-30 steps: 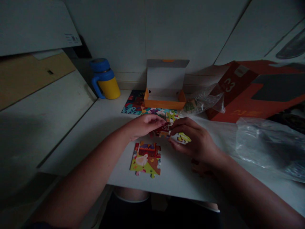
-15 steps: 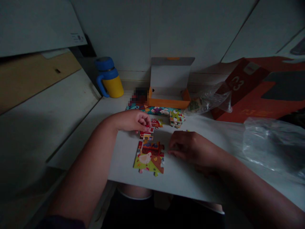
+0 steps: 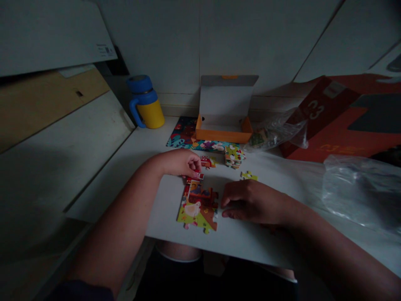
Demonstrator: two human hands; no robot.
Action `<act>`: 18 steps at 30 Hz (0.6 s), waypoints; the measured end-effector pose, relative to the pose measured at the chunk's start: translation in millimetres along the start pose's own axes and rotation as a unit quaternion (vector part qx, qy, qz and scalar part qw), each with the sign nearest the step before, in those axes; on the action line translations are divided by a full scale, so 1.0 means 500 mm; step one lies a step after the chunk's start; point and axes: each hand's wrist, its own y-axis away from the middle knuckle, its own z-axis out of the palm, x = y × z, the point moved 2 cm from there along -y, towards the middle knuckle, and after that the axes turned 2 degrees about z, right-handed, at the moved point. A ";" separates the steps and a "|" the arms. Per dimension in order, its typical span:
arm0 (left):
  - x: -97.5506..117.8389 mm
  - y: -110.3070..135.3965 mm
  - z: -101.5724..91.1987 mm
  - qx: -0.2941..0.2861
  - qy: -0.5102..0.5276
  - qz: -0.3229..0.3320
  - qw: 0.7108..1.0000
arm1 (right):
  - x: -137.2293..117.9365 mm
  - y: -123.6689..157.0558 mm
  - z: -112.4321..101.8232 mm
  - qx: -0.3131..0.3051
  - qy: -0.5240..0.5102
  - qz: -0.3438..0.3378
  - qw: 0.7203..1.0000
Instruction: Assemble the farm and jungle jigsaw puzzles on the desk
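A partly joined jigsaw block point(image 3: 198, 206) with a white hen on it lies near the front edge of the white table point(image 3: 150, 142). My left hand point(image 3: 180, 163) pinches a red puzzle piece point(image 3: 194, 177) down at the block's top edge. My right hand point(image 3: 249, 200) rests curled on the table just right of the block, fingertips at its right edge; I cannot see anything in it. A small stack of pieces point(image 3: 234, 156) and single loose pieces point(image 3: 249, 176) lie behind the hands.
An open orange box point(image 3: 224, 110) stands at the back on a colourful picture sheet point(image 3: 183, 133). A yellow mug with a blue lid point(image 3: 145, 102) is back left. Clear plastic bags point(image 3: 360, 188) and a red carton point(image 3: 326, 117) fill the right side.
Both hands came down from mid-air to the table. The left brought the red piece to the top of the joined block; the right settled beside the block.
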 end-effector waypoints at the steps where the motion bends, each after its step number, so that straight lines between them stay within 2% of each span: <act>1: 0.003 0.000 0.000 0.013 -0.021 0.014 1.000 | 0.000 0.000 0.000 0.000 0.002 -0.004 1.000; 7: 0.023 0.003 0.004 0.044 -0.150 0.042 0.987 | 0.000 0.000 -0.001 -0.014 0.013 -0.003 1.000; 12: 0.018 -0.003 0.001 0.085 -0.219 0.048 0.971 | 0.000 0.000 0.000 -0.016 0.016 -0.004 1.000; 18: 0.001 -0.019 -0.001 0.221 -0.220 0.067 0.948 | 0.004 -0.001 0.002 -0.005 0.010 -0.004 1.000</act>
